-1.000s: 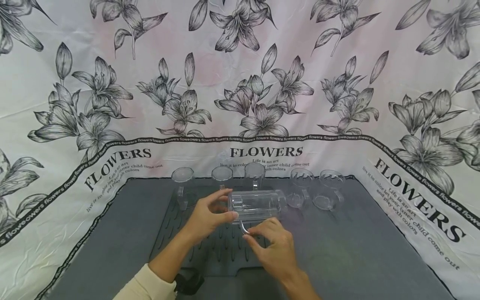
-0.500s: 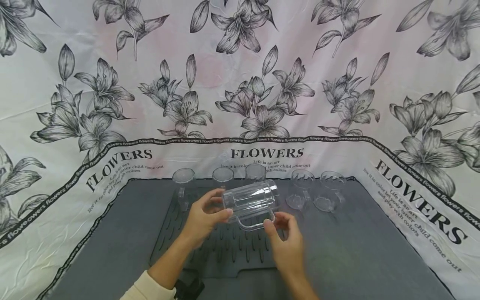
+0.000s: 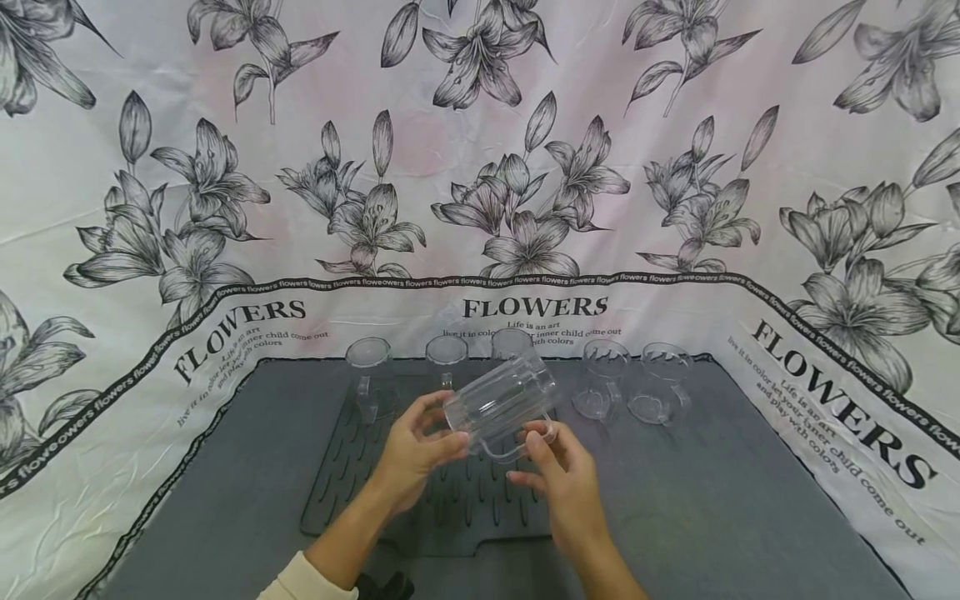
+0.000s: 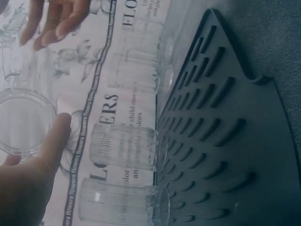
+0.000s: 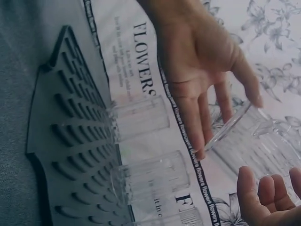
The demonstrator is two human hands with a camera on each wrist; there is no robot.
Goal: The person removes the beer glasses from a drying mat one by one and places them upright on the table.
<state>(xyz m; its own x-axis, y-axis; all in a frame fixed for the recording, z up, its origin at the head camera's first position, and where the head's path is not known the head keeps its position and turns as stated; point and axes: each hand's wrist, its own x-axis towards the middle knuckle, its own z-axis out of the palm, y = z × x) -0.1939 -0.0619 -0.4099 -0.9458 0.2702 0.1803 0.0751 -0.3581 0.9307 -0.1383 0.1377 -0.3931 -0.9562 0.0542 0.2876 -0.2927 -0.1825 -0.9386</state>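
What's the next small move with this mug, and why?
I'd probably bring the mug vertical before lowering it toward the mat. It is raised and plainly tilted, with the left hand holding one end and the right hand at the handle, while the other mugs stand vertical at the back.

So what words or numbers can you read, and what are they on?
"FLOWERS": large, three times on the floral cloth backdrop.
"Life is an art live it in color let your inner child come out and play with colors": smaller, beneath; middle copy partly obscured.
"flowers", repeated: on the cloth's black band.
Clear mug in hand, ribbed mat: no lettering visible.
No numbers seen.
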